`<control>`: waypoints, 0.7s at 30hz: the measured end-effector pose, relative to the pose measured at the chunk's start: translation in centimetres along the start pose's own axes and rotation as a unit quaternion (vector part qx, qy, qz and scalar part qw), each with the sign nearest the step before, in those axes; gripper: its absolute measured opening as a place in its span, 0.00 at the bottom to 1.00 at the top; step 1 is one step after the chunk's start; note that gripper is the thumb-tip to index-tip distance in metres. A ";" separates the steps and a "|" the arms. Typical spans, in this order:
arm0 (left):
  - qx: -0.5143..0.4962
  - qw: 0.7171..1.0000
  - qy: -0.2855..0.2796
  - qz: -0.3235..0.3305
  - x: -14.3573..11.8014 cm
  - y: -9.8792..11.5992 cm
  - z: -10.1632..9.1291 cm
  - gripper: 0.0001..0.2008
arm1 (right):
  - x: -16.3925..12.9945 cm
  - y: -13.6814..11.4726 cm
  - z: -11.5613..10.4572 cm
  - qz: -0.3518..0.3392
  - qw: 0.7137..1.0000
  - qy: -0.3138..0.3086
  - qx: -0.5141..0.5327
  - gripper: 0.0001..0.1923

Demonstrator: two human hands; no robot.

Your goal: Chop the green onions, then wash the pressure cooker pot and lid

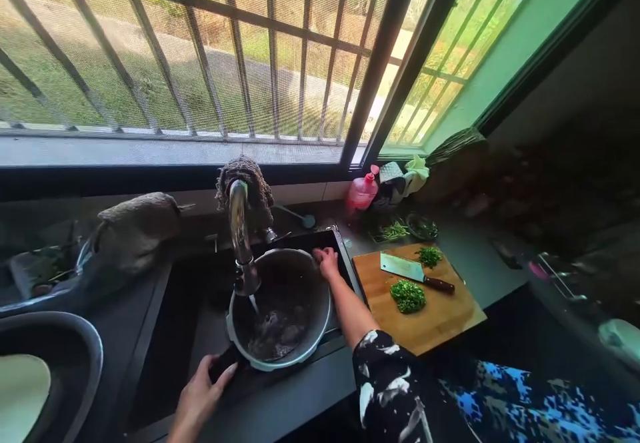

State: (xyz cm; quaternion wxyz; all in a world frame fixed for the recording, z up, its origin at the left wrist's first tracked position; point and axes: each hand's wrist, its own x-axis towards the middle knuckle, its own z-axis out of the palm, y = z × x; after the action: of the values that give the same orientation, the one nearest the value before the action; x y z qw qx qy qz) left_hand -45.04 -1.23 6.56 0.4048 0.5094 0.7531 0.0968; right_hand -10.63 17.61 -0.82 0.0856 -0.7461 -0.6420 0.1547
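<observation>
Fingers of both hands grip a pot in the sink.
Left hand point(200, 390) has its fingers closed round the dark handle; right hand point(326, 261) clamps its fingers on the far rim of the pot point(280, 310), which sits under the running tap point(241, 240). To the right, on the counter, a cutting board point(430, 326) carries a cleaver point(415, 273) and chopped greens point(407, 295).

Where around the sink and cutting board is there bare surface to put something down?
Bare: the wooden cutting board's near corner, below the chopped greens pile, and the dark counter strip in front of the sink. Crowded: the sink, filled by the grey metal pot, and behind the board.
</observation>
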 end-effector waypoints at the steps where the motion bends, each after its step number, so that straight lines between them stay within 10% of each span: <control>1: 0.003 1.000 -0.002 -0.003 0.0 0.0 0.0 0.33 | -0.8 0.9 0.4 0.001 1.000 0.003 0.007 0.20; 21: -0.019 1.000 0.009 -0.018 0.4 -0.5 0.4 0.32 | 1.3 1.3 -1.3 0.020 0.999 -0.035 -0.028 0.19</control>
State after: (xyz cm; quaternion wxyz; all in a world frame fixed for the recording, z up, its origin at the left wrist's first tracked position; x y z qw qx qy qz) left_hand -45.16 -1.28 5.80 0.4093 0.4867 0.7640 0.1088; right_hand -8.77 18.78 -0.21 0.0387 -0.7552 -0.6333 0.1644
